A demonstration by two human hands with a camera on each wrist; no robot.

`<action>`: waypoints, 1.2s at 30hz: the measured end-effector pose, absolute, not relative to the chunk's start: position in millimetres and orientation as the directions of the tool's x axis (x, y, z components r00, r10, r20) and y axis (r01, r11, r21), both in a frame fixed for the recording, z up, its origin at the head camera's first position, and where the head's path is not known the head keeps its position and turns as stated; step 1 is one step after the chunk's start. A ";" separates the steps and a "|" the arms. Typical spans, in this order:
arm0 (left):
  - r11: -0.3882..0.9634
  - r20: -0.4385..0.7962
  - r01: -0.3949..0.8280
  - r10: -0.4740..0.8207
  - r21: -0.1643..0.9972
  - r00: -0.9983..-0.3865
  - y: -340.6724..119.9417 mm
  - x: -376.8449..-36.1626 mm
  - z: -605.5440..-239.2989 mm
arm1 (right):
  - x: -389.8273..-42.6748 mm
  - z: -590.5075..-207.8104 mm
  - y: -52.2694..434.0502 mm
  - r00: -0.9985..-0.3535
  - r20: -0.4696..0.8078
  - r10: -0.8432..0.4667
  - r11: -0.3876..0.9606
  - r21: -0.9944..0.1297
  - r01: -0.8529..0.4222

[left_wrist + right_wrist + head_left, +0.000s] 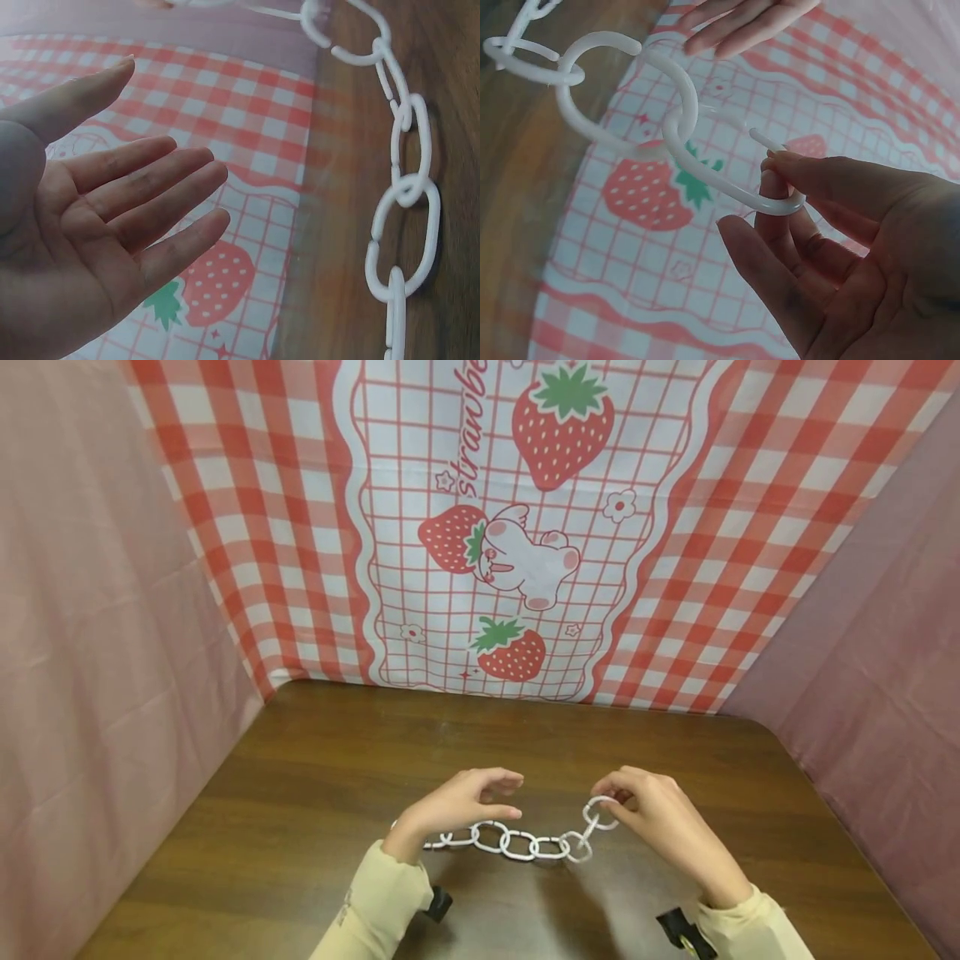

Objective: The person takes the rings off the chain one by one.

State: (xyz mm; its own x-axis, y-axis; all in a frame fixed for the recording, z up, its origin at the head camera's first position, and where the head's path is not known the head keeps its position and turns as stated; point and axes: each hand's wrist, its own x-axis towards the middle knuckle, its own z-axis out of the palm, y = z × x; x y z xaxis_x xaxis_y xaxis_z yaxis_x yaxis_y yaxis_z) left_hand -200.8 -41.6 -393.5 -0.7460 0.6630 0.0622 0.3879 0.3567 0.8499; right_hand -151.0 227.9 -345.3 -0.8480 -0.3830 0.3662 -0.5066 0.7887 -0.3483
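A white plastic chain [517,842] lies on the brown table [300,793], its long axis running left to right between the person's 2 hands. The right hand [660,827] holds the end link [735,169], lifted off the wood; in the right wrist view that link hooks over a fingertip [776,191], with the thumb pressing on it from above, so the fingers are curled on it. It is an open C shape with a gap near the fingers, and it threads through the next link [622,97], which slopes down toward the table.

The left hand [457,802] hovers over the chain's other end, fingers straight and slightly spread, holding nothing; the left wrist view shows the bare palm [90,247] with the links [405,217] off to its side on the wood. The right hand is therefore the one on the chain, and the rest trails away to its left. A checked strawberry cloth [525,527] hangs behind.
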 end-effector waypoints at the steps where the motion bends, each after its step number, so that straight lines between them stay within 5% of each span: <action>1: 0.357 0.064 0.390 0.663 0.849 -0.746 -39.5 -200.3 -392.8 | -151.4 -342.6 225.1 -0.848 0.365 -0.384 0.786 -0.353 -0.508; 18: 0.271 0.148 0.425 0.671 0.864 -0.727 -13.7 -194.2 -397.5 | -156.4 -321.4 194.6 -0.800 0.408 -0.440 0.746 -0.330 -0.579; 36: 0.052 0.198 0.328 0.704 0.943 -0.682 10.3 -190.2 -409.7 | -157.5 -312.1 189.9 -0.775 0.451 -0.443 0.699 -0.367 -0.614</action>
State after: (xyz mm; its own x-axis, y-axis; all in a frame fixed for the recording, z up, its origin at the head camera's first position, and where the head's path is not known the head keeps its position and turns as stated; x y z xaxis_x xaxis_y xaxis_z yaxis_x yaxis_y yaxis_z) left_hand -190.2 10.3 -409.7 -0.6818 0.7042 0.1982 0.3278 0.0519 0.9433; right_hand -157.5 189.9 -312.1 -0.7746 -0.4433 0.4512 -0.6138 0.6991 -0.3668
